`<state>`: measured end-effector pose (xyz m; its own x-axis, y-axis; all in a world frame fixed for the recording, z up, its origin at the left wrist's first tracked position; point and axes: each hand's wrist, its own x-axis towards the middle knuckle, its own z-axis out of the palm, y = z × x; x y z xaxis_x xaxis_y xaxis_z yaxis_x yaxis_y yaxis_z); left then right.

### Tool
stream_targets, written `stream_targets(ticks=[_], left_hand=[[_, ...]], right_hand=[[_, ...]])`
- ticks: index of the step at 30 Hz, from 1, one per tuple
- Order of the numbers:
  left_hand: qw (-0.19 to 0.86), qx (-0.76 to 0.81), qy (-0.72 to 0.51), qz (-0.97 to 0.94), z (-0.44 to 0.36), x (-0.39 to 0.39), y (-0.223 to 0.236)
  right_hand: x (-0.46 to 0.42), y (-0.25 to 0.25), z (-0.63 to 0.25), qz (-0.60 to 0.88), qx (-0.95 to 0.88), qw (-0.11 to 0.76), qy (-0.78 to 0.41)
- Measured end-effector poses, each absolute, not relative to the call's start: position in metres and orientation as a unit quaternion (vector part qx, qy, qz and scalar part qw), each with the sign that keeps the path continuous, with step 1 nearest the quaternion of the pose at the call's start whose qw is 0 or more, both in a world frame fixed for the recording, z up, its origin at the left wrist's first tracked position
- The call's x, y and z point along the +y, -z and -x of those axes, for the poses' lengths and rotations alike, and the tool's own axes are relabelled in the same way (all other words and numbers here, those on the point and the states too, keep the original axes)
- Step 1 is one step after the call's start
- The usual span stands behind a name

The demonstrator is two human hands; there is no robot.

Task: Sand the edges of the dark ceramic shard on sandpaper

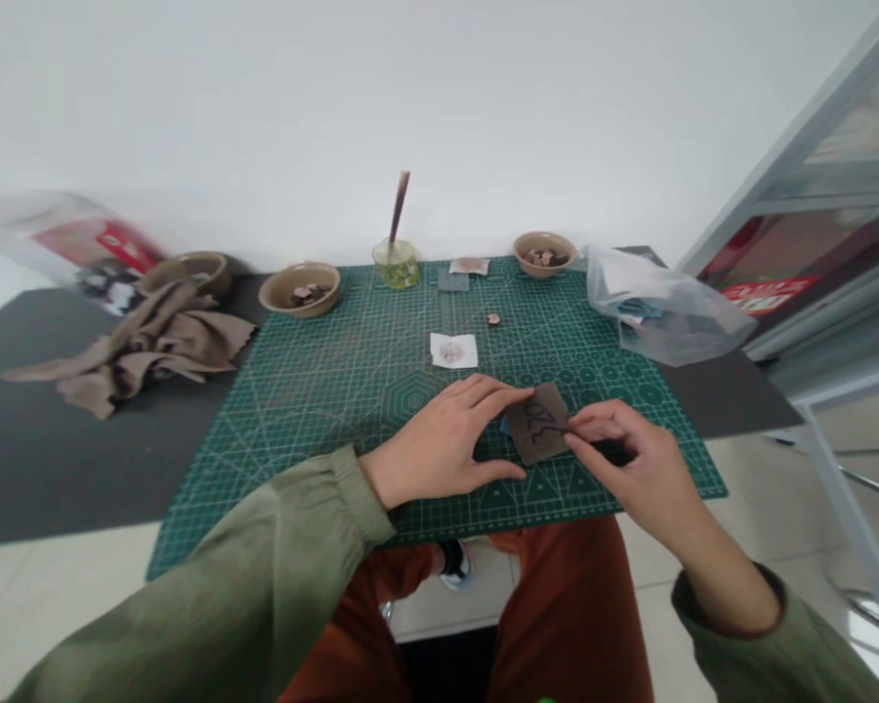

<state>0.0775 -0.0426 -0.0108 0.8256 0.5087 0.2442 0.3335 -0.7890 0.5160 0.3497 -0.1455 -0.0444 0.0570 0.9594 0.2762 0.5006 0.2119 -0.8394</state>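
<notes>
The right hand (626,454) has its fingers pressed together, clamped on the right edge of a brown rectangular patch (536,425) lettered in purple. The patch's long axis runs away from the person, its far end leaning slightly left. The left hand (439,439) arches beside the patch, fingers apart, their tips against its left side. Beyond the patch, on a green cutting mat (314,410), lies a white paper square (453,351).

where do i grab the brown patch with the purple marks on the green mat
Pinch the brown patch at its right edge, coming in from the right with the right hand. It lies flat and looks thin on the green cutting mat, so a grip from straight above has little to hold, and the fingertips sit at that edge.
</notes>
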Motion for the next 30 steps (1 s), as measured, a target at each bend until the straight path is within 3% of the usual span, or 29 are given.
stream_targets(ticks=[5, 12, 22, 30], left_hand=[[0.251, 0.240, -0.249, -0.904, -0.084, -0.043, 0.020], [0.376, 0.310, -0.350, -0.800, -0.083, -0.037, 0.016], [0.437, 0.308, -0.340, -0.774, -0.069, -0.027, 0.015], [0.496, 0.338, -0.369, -0.710, -0.064, -0.018, 0.013]], right_hand=[[-0.148, 0.045, -0.348, 0.597, -0.623, 0.442, -0.244], [-0.145, 0.044, -0.346, 0.591, -0.592, 0.459, -0.301], [-0.133, 0.046, -0.356, 0.555, -0.508, 0.509, -0.418], [-0.130, 0.048, -0.368, 0.566, -0.488, 0.541, -0.385]])
